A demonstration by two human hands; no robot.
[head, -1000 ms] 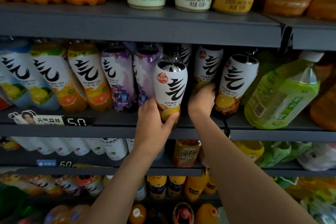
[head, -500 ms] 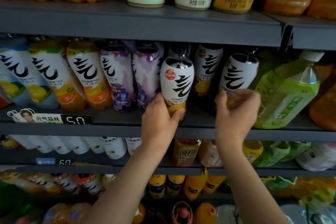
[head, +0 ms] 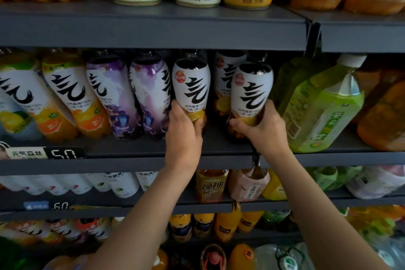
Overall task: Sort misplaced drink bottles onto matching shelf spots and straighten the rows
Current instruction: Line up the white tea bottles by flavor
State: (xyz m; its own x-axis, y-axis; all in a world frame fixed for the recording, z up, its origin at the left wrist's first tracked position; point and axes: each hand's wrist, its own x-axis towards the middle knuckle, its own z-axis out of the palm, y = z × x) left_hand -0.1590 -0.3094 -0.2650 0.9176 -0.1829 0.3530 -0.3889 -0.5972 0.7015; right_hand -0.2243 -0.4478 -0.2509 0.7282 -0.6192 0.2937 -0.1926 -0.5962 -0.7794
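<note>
Both hands are up at the middle shelf (head: 131, 153), each wrapped around the lower part of a white-labelled bottle with a dark top. The left hand (head: 183, 131) grips the left bottle (head: 191, 85), which stands just beside a purple bottle (head: 153, 96); the thumb and curled fingers cover the bottle's base, so how it sits on the shelf cannot be told. The right hand (head: 263, 131) grips the right bottle (head: 252, 92) from the side and below, hiding its bottom as well. Between and behind the two, a third bottle of the same kind (head: 223, 76) shows only in part. To the right, a green bottle (head: 322, 112) leans towards the left, its base near the right hand; whether they touch is unclear. The caps of the middle row are lost in shadow under the upper shelf (head: 153, 30). Bottles on the top shelf are cut off by the frame, and those on the lower shelves are blurred and partly covered by the forearms.
</note>
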